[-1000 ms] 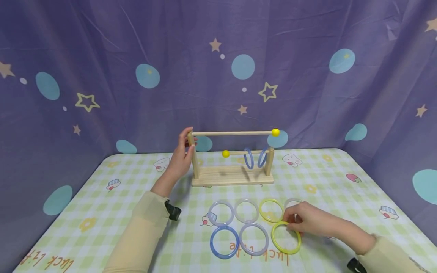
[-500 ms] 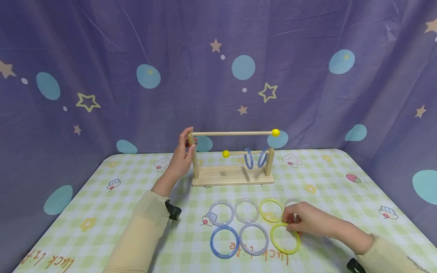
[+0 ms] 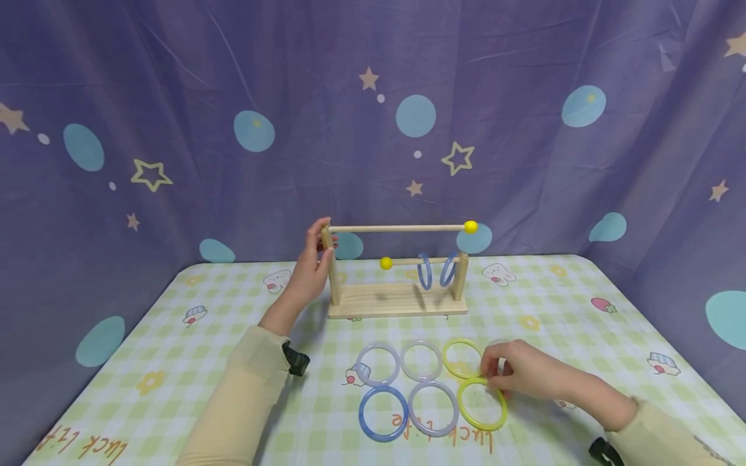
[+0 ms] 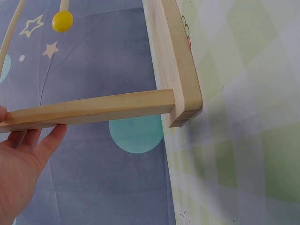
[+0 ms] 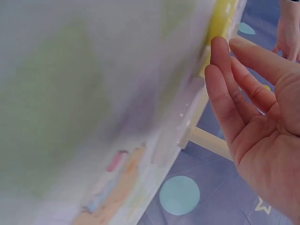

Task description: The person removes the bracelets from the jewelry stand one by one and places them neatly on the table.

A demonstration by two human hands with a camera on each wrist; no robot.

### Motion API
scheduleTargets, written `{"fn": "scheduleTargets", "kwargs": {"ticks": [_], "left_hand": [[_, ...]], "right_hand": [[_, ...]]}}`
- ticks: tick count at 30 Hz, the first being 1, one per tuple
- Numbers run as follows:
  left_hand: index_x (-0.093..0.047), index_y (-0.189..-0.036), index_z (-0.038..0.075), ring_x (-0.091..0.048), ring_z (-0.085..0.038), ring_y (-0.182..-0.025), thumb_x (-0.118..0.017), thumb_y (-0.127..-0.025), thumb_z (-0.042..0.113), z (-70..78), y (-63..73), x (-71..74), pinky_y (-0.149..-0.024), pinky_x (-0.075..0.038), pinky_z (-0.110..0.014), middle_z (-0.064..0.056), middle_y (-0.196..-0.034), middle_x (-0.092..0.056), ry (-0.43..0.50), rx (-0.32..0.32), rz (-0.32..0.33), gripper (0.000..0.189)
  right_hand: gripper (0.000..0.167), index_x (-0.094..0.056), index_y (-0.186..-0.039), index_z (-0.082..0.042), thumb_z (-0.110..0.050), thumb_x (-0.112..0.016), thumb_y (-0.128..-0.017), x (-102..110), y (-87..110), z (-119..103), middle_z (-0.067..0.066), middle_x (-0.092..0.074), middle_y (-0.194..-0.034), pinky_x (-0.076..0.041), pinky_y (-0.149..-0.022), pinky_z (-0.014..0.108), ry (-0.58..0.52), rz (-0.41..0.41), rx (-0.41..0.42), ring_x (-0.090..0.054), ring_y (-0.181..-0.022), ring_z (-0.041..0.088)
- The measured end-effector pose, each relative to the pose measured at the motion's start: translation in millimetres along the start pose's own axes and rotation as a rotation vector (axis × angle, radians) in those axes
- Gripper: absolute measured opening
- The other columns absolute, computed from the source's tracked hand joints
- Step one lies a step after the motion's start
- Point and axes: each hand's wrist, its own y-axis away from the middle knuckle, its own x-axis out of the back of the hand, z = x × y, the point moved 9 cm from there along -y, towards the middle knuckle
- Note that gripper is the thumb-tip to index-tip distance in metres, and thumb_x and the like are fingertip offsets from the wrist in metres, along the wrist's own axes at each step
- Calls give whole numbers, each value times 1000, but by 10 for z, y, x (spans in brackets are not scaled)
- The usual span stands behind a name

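In the head view, my left hand (image 3: 309, 272) grips the left upright (image 3: 331, 268) of a wooden ring stand, thumb on the near side and fingers behind it. Two blue rings (image 3: 425, 272) hang on the stand's lower rod; the upper rod (image 3: 402, 228) carries none. Over on the right, my right hand (image 3: 527, 372) pinches the upper right rim of a yellow ring (image 3: 482, 427) lying on the table. The right wrist view shows thumb and fingertips at the rim of this yellow ring (image 5: 221, 18), partly hidden. Another ring (image 3: 498, 341) is mostly covered by my right hand.
Beside the held ring lie a blue ring (image 3: 383, 439) and a lilac ring (image 3: 434, 432). Behind them are two pale rings (image 3: 377, 345) and a second yellow ring (image 3: 462, 342). A checked cloth (image 3: 221, 362) covers the table; a purple curtain (image 3: 326, 162) hangs behind.
The near yellow ring has slid slightly left along the table with my right hand, towards the lilac ring. My left hand and the stand have stayed put.
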Motion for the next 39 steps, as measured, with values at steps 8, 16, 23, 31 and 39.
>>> {"fn": "scheduleTargets", "kwargs": {"ticks": [8,16,23,31,39], "left_hand": [[-21,-147,17,-55,-39,-114,-39,-103,-2,6,3,1,-88,-51,-50,-24,-125,-52,0,-3,3,51],[-21,-147,19,-54,-39,-114,-39,-103,-1,-14,1,2,-88,-51,-51,-27,-126,-51,-1,11,1,52],[-20,-148,20,-54,-38,-115,-39,-103,0,-35,1,-1,-88,-51,-51,-26,-127,-51,-4,19,-1,52],[-20,-148,16,-54,-38,-114,-39,-103,-1,-28,2,-3,-87,-51,-51,-27,-126,-51,-2,9,0,51],[-20,-148,19,-54,-38,-115,-39,-103,0,-13,10,0,-87,-51,-51,-25,-127,-52,0,23,-2,52]], "right_hand": [[6,-66,-95,-13,-13,-70,-91,240,-83,-126,-11,-62,-81,-49,-53,23,87,154,52,-55,-60,3],[15,-65,-105,-6,-12,-69,-92,377,-329,-164,3,-67,-98,-55,-67,27,84,317,91,-65,-79,10],[39,-54,-127,0,-10,-68,-92,421,-598,-124,21,-58,-126,-56,-76,32,-88,405,73,-65,-100,30],[52,-40,-137,9,-2,-65,-93,405,-856,-106,32,-50,-131,-55,-84,36,-240,426,86,-60,-105,41],[48,-36,-138,9,-1,-58,-96,325,-1046,-163,33,-48,-133,-53,-88,45,-228,431,114,-59,-106,44]]}}
